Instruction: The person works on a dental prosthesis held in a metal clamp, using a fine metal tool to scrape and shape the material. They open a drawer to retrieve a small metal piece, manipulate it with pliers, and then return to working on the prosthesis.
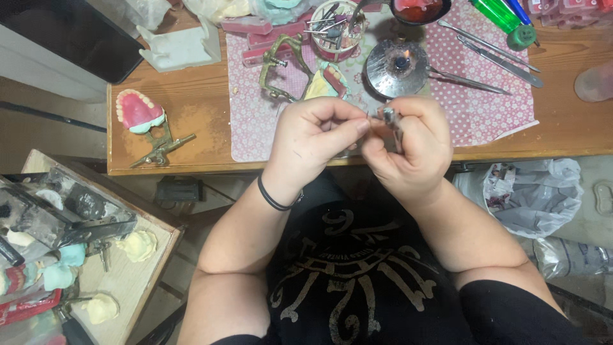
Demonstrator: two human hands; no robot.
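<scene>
Metal pliers (393,125) clenched in right hand (412,148), left hand (313,135) fingertips pinched at tip, above wooden bench (191,108).

A wooden worktop (204,102) is covered in part by a pink dotted cloth (485,108). A small lit burner (400,66) is seen on the cloth, with a round tub of tools (335,29) beside it and long metal instruments (491,48) laid to the right. A pink denture model on a brass frame (142,118) is set at the worktop's left end. A crumpled plastic bag (536,195) is seen below the worktop edge.
</scene>
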